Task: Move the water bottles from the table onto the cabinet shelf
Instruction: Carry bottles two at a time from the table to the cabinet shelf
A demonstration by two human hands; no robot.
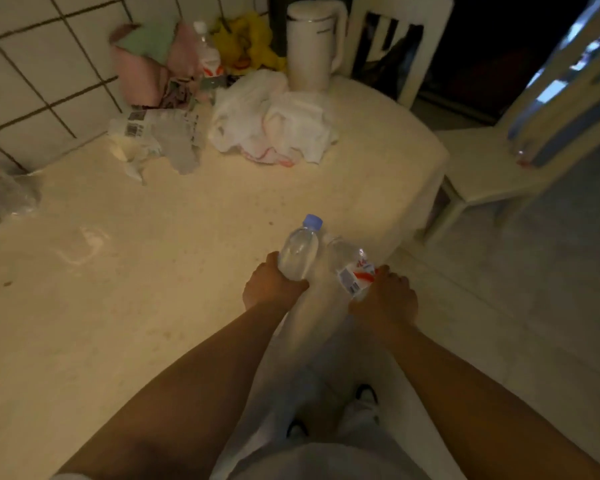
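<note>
My left hand [271, 287] grips the base of a clear water bottle [300, 251] with a blue cap, held over the near right edge of the cream table [153, 271]. My right hand [385, 299] holds a second clear bottle [352, 268] with a red and white label, just past the table's edge; its cap is hidden behind the first bottle. The two bottles lean towards each other, almost touching. A third bottle [207, 53] with a white cap and red label stands at the back of the table by the wall. No cabinet shelf is in view.
A white kettle [314, 46], a white cloth [274, 123], crumpled plastic wrap [156, 136], pink and yellow bags lie along the table's back. A plastic bag [4, 195] sits at the left edge. Two cream chairs [499, 168] stand right of the table. Tiled wall on the left.
</note>
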